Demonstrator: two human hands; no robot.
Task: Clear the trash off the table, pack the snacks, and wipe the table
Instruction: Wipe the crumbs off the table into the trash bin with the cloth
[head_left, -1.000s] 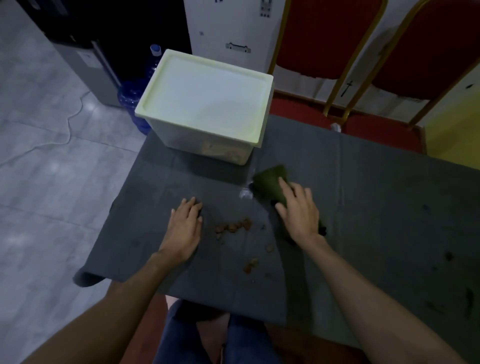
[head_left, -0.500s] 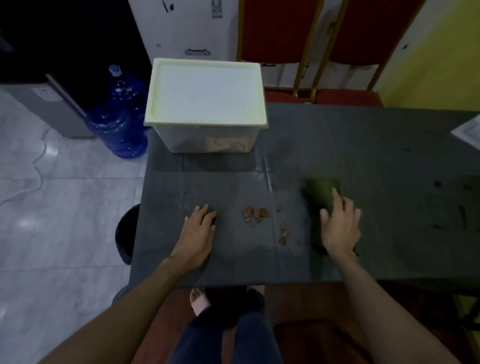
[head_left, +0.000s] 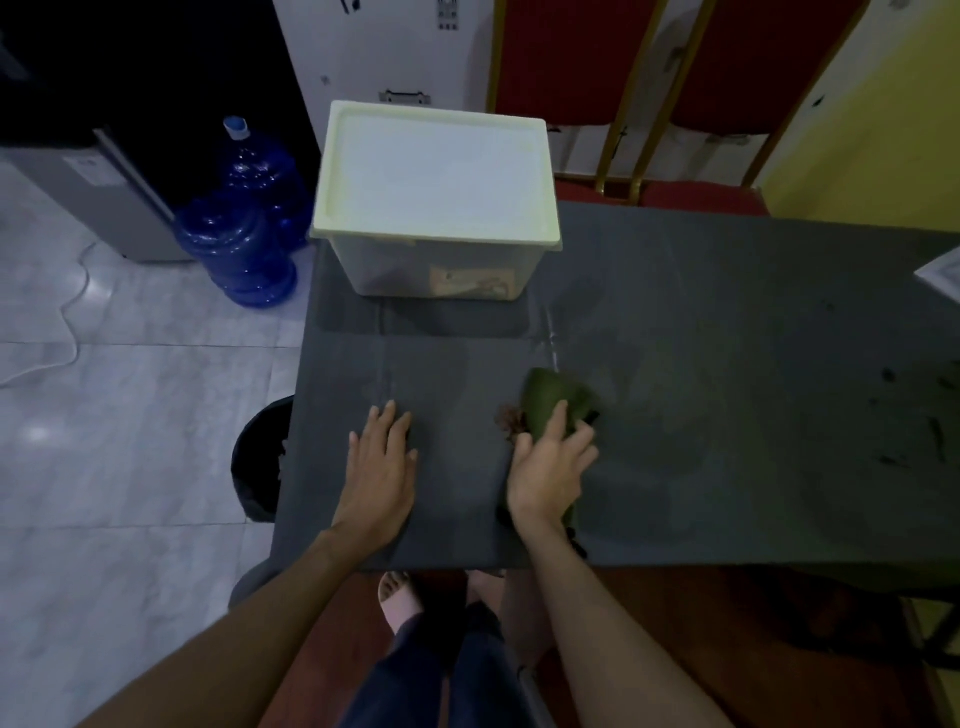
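Here the person stands at the near edge of a dark grey table (head_left: 701, 364), both bare forearms reaching over it. The left hand (head_left: 382, 467) lies flat on the table surface with its fingers spread and straight, palm down, holding nothing. The right hand (head_left: 548, 473) presses down on a green cloth (head_left: 550, 397), fingers laid over the cloth rather than curled around it, so the hand is open and flat on it; the cloth's far end sticks out beyond the fingertips and a strip of it shows under the wrist near the table edge. Just beside the cloth's left edge, touching it, sits a small heap of brown crumbs (head_left: 511, 420), between the two hands but much closer to the right one. At the far left corner of the table stands a translucent plastic box (head_left: 436, 270) with a pale lid (head_left: 439, 176) shut on top; something brownish shows through its front wall, too dim to identify. Dark smudges (head_left: 914, 410) mark the table toward its right side, well apart from the hands. On the tiled floor (head_left: 119, 441) left of the table stand two blue water bottles (head_left: 244, 234), and a black bin (head_left: 260, 457) sits partly under the table's left edge. Red chairs (head_left: 639, 67) with gold frames stand behind the table
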